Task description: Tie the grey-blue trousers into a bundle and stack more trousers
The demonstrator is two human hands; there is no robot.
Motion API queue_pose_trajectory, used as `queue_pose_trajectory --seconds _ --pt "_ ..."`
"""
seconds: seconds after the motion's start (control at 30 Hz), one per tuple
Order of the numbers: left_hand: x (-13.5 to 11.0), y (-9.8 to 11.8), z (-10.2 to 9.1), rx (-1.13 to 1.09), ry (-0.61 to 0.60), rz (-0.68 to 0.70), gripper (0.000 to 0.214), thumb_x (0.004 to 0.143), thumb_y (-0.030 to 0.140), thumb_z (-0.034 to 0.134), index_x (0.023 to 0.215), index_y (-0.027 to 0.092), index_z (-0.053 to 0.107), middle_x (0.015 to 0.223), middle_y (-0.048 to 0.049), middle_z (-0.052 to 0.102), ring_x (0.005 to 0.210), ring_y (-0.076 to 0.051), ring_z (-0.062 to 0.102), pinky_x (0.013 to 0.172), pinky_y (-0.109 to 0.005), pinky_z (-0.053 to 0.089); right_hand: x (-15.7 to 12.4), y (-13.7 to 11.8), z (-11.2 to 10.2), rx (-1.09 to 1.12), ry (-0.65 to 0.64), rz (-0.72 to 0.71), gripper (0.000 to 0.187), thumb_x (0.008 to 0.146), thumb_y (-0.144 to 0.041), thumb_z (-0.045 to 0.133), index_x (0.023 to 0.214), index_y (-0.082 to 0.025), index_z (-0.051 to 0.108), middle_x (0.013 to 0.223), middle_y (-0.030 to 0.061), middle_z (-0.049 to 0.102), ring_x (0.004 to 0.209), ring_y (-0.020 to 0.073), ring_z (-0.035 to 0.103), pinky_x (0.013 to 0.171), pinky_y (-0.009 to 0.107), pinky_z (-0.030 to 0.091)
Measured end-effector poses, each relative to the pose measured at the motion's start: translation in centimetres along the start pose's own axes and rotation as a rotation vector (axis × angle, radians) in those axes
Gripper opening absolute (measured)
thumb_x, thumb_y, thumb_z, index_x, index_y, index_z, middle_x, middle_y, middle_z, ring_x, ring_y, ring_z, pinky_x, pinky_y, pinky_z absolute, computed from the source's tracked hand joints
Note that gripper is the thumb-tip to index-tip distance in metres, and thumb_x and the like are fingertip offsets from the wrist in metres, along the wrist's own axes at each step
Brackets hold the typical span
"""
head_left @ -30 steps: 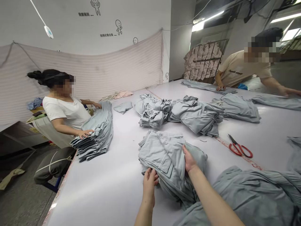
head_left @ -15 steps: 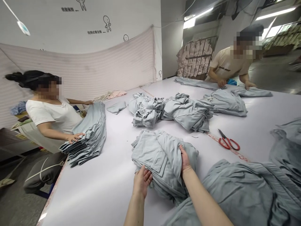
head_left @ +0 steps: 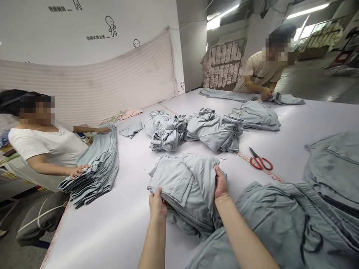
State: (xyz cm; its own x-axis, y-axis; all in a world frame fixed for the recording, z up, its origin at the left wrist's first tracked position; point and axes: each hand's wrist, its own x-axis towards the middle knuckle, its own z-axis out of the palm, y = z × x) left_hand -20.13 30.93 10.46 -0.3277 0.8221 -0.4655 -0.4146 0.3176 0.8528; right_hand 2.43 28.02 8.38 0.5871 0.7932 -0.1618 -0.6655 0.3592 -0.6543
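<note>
A stack of folded grey-blue trousers [head_left: 169, 178] lies before me, with a patch pocket and a gathered waistband edge showing. My left hand [head_left: 157, 201] is closed on the near left corner, thumb on top and fingers underneath. At the stack's right side, my right hand [head_left: 220, 182] grips the cloth, its thumb on top and the other fingers mostly hidden. Right of my forearm spreads a large heap of similar grey-blue garments [head_left: 277, 213]. Beyond the stack lie tied bundles of the same cloth [head_left: 211, 129].
Red-handled scissors [head_left: 260, 162] lie on the pale table [head_left: 112, 228], on a printed strip. At left, a co-worker [head_left: 45, 145] has both hands on a layered garment pile [head_left: 98, 164]. Another co-worker [head_left: 259, 69] handles cloth at the far edge.
My left hand has moved left along the stack's near edge and closed on its corner. My right hand still grips the right side. The far co-worker's hands have come together.
</note>
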Motion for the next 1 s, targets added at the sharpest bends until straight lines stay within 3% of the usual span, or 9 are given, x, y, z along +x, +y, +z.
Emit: queue_pose_trajectory --seconds 0.17,0.23,0.33,0.4,0.5,0.6,0.67,0.83,1.0 --pt "-1.1 -0.9 0.0 -0.086 -0.075 -0.172 0.003 0.076 0.015 0.061 0.079 0.015 0.060 0.077 -0.0076 0.066 0.073 -0.018 0.065 0.068 -0.030 0.057 0.2 -6.9 0.4 0.225 -0.028 -0.050 0.030 0.084 -0.048 0.055 0.089 -0.023 0.071 0.088 0.0019 0.075 0.105 0.0214 0.064 0.099 0.041 0.048" --pt "-1.1 -0.6 0.5 -0.075 -0.094 -0.156 0.012 0.074 0.016 0.065 0.086 0.015 0.062 0.084 -0.0093 0.068 0.078 -0.020 0.066 0.068 -0.031 0.057 0.1 -9.6 0.4 0.265 -0.047 -0.119 0.029 0.086 -0.046 0.053 0.094 -0.024 0.071 0.093 0.0017 0.075 0.108 0.0203 0.063 0.103 0.042 0.045" --pt "-0.5 0.5 1.0 -0.036 -0.049 -0.039 0.022 0.072 0.016 0.069 0.093 0.020 0.061 0.090 -0.0037 0.069 0.078 -0.016 0.065 0.066 -0.027 0.055 -0.3 -13.6 0.3 0.310 -0.059 -0.227 0.031 0.090 -0.045 0.048 0.099 -0.025 0.070 0.100 0.0015 0.073 0.110 0.0188 0.062 0.104 0.043 0.043" --pt "-0.1 1.1 0.9 -0.005 -0.016 -0.001 0.022 0.071 0.014 0.069 0.090 0.021 0.061 0.082 -0.0008 0.067 0.071 -0.014 0.063 0.063 -0.025 0.054 -0.7 -16.0 0.3 0.339 -0.056 -0.304 0.034 0.093 -0.045 0.043 0.103 -0.025 0.069 0.105 0.0012 0.072 0.112 0.0181 0.061 0.103 0.043 0.044" --pt "0.0 1.1 0.1 0.033 0.034 -0.059 0.017 0.069 0.009 0.069 0.080 0.016 0.058 0.071 -0.0011 0.062 0.061 -0.014 0.059 0.058 -0.027 0.052 -1.8 -19.2 0.9 0.375 -0.052 -0.358 0.040 0.096 -0.044 0.034 0.106 -0.024 0.068 0.109 0.0017 0.071 0.114 0.0175 0.059 0.102 0.044 0.046" --pt "-1.0 0.5 -0.6 0.001 0.049 -0.093 0.017 0.071 0.008 0.068 0.080 0.016 0.056 0.075 -0.0016 0.063 0.065 -0.014 0.060 0.061 -0.028 0.053 -3.4 -21.9 2.2 0.387 -0.070 -0.407 0.044 0.099 -0.040 0.028 0.106 -0.023 0.068 0.112 0.0023 0.070 0.116 0.0163 0.059 0.104 0.042 0.045" --pt "-1.9 0.3 -0.8 -0.044 0.037 -0.090 0.015 0.075 0.009 0.066 0.083 0.018 0.057 0.079 -0.0003 0.064 0.068 -0.013 0.061 0.064 -0.028 0.053 -4.9 -23.7 3.1 0.368 -0.098 -0.515 0.044 0.100 -0.036 0.027 0.104 -0.023 0.069 0.114 0.0011 0.070 0.119 0.0152 0.057 0.107 0.038 0.043" --pt "-3.5 0.4 -0.4 -0.127 0.014 -0.175 0.007 0.081 0.010 0.061 0.081 0.015 0.055 0.074 0.0032 0.061 0.063 -0.010 0.059 0.059 -0.023 0.051 -9.5 -28.7 4.8 0.244 -0.241 -0.700 0.044 0.098 -0.031 0.029 0.082 -0.038 0.069 0.121 -0.0102 0.066 0.129 0.0147 0.048 0.108 0.032 0.041" --pt "-4.2 0.6 0.0 -0.227 -0.183 -0.266 0.004 0.085 0.013 0.058 0.081 0.012 0.060 0.077 0.0020 0.064 0.069 -0.011 0.063 0.062 -0.024 0.054 -12.6 -31.0 5.5 0.285 -0.371 -0.724 0.045 0.098 -0.036 0.032 0.075 -0.038 0.070 0.122 -0.0109 0.065 0.132 0.0184 0.043 0.105 0.036 0.044"
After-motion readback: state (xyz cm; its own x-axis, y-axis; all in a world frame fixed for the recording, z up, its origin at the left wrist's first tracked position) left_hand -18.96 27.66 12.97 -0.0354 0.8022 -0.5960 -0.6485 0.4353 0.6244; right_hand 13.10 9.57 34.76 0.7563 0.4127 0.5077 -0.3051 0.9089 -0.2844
